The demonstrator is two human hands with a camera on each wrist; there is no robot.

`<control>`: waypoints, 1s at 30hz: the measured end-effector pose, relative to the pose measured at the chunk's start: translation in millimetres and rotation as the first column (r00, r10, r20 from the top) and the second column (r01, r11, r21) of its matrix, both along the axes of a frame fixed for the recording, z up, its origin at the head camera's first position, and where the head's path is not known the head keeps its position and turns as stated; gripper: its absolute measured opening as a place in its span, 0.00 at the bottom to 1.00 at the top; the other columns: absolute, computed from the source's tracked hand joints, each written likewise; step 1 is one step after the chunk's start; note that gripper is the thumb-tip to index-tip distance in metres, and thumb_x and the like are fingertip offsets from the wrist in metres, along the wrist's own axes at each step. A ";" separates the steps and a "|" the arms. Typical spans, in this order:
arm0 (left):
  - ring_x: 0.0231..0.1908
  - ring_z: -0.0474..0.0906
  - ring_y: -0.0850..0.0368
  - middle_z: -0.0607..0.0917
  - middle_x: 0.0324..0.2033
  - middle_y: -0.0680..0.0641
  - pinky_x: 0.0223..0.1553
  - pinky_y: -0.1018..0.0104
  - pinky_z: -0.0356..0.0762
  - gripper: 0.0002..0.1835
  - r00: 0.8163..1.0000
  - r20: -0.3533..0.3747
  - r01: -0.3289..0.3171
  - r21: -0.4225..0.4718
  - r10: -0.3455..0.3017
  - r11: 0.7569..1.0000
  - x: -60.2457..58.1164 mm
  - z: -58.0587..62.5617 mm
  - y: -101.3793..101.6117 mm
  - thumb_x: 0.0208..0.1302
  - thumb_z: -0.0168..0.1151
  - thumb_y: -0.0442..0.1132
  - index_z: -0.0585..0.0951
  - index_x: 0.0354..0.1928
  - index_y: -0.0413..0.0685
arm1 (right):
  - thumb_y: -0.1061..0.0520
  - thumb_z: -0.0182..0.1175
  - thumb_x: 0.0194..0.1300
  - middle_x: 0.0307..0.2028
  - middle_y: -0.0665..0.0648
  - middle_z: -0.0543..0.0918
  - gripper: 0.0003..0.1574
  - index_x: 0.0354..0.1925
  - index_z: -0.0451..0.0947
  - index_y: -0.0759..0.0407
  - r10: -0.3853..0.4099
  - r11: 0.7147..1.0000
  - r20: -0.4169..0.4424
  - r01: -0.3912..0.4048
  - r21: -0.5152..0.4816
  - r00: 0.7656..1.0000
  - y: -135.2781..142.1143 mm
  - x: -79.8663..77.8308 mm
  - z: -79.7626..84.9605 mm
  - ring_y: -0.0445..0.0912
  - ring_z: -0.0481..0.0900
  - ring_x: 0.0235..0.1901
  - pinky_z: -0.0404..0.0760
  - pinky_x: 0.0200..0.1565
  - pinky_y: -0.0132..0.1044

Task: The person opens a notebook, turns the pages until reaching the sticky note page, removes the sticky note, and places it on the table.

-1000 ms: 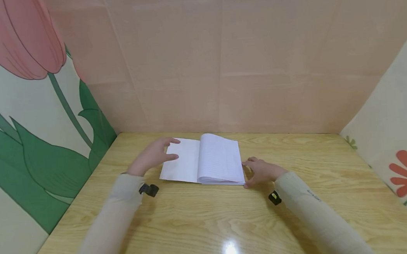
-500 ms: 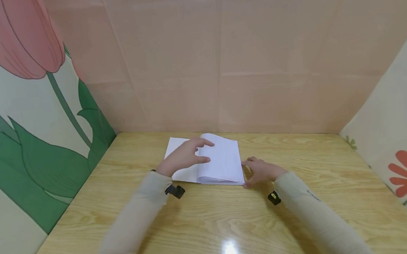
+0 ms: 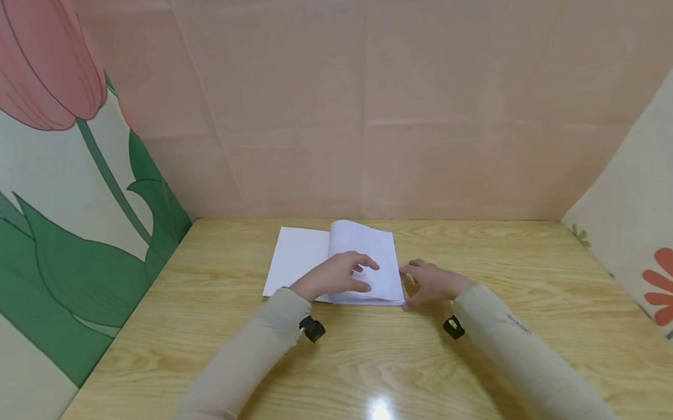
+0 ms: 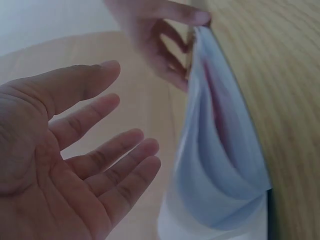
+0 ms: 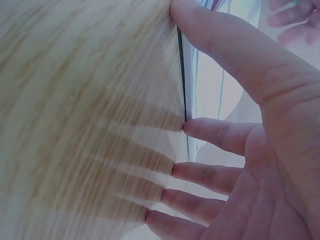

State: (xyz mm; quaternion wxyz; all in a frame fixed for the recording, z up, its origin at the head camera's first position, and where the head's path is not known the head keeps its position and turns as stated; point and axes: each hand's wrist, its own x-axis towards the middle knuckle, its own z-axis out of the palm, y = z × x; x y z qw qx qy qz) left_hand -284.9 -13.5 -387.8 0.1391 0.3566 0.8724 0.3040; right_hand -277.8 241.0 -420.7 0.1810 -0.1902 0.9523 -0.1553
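Nearest are two pale sleeves (image 3: 248, 366) above the wood table (image 3: 347, 376). Past them, the left hand (image 3: 336, 275) is over the open notebook (image 3: 299, 256), its fingers loose and holding nothing. The right hand (image 3: 430, 283) has its fingers out, not squeezing, touching the notebook's right edge. The notebook lies on the table, with white pages (image 3: 361, 240) curving up inside it. Behind stands a pink wall (image 3: 330, 107).

1. A table (image 3: 352, 363) with a pale yellow-brown wood-grain top, glossy enough to show a bright reflection (image 3: 382, 418) at 6 o'clock.
2. On it, near the 12 o'clock edge, an open notebook (image 3: 341, 242): flat white leaf at 9 o'clock, thicker, curving pages at 3 o'clock.
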 end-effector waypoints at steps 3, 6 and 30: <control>0.55 0.77 0.48 0.81 0.56 0.45 0.56 0.60 0.74 0.23 1.000 0.008 0.006 -0.024 -0.006 1.000 -2.8 -7.4 4.4 0.60 0.68 0.38 0.79 0.58 0.45 | 0.40 0.72 0.51 0.69 0.73 0.57 0.58 0.70 0.60 0.64 0.009 1.000 -0.013 -0.009 -0.001 1.000 0.5 -0.1 0.2 0.69 0.58 0.66 0.62 0.61 0.66; 0.54 0.77 0.52 0.82 0.55 0.46 0.55 0.62 0.74 0.21 1.000 0.013 -0.002 -0.060 0.003 0.998 -4.7 -13.1 7.2 0.60 0.68 0.39 0.80 0.56 0.47 | 0.40 0.73 0.51 0.69 0.73 0.57 0.57 0.69 0.60 0.64 0.003 1.000 -0.012 -0.003 -0.001 1.000 0.8 -0.9 -0.3 0.68 0.58 0.66 0.62 0.62 0.66; 0.40 0.75 0.61 0.82 0.38 0.51 0.47 0.68 0.73 0.16 0.989 -0.144 -0.079 -0.241 0.045 0.967 -4.5 -30.3 22.2 0.55 0.72 0.45 0.84 0.45 0.51 | 0.42 0.73 0.50 0.69 0.75 0.56 0.57 0.69 0.61 0.64 0.014 1.000 -0.022 -0.014 -0.017 1.000 2.1 -3.7 -2.9 0.71 0.57 0.66 0.61 0.62 0.67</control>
